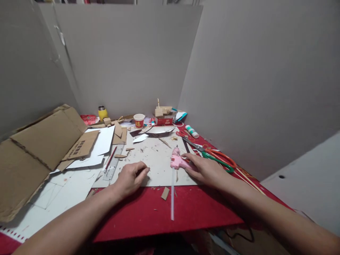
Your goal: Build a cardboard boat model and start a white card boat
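Observation:
A pink hot glue gun (175, 158) lies on its side on the white board (156, 177), its nozzle pointing away from me. A long clear glue stick (172, 198) sticks out of its back end, over the red cloth. My right hand (200, 168) is closed around the glue gun's handle. My left hand (134, 177) rests at the board's near left part with the fingers curled in. Whether anything small sits between thumb and fingers is hidden. A small cardboard piece (165, 193) lies on the red cloth between my hands.
Big scissors (217, 157) and a white-green bottle (191, 131) lie at right. Left are folded cardboard (53, 138), white paper (106, 140), a ruler (114, 164) and a pencil (110, 159). Behind stand a paper cup (139, 121), a red box (164, 119) and a yellow bottle (102, 113).

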A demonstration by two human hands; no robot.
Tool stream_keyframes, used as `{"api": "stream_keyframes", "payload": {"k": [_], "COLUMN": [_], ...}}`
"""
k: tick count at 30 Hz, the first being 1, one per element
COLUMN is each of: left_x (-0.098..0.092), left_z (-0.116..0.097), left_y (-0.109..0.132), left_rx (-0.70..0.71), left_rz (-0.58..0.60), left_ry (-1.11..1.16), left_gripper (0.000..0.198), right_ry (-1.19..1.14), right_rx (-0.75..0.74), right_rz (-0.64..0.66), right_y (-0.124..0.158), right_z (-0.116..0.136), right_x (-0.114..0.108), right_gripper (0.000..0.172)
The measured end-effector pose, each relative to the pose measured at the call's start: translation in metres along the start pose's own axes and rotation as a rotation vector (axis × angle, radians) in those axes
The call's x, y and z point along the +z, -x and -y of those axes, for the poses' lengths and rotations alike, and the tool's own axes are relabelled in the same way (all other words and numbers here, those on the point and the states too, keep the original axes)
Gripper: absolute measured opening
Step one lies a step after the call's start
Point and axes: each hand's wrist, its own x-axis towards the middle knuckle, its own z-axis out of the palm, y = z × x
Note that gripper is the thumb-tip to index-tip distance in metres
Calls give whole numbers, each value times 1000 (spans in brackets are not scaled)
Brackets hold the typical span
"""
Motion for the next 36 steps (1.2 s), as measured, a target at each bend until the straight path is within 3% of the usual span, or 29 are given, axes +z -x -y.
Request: {"api": "stream_keyframes", "payload": {"k": [7, 12, 14, 22, 31, 36], "left_x": [-2, -7, -11, -30, -19, -17], "left_z": [1, 6, 9, 28, 32, 28], "left_y": [1, -1, -4, -18, -19, -18], "left_rx": [55, 83, 89, 46, -10, -10], "left_rz": [28, 11, -16, -112, -43, -52], "left_ry": [-133, -215, -246, -344, -417, -406], "left_gripper": [24, 24, 25, 20, 23, 30], "right_ry": [-231, -369, -411, -327, -295, -295], "right_rx": [-3, -31, -15, 18, -75, -34], "right_rz": [-76, -174, -157, -65, -78, -149], "right_y": [-3, -9, -11, -28, -34, -72], "right_z": [-10, -17, -15, -3, -7, -17], "right_x": [-12, -18, -19, -6, -6, -19], "right_gripper": [39, 35, 32, 44, 37, 29]}}
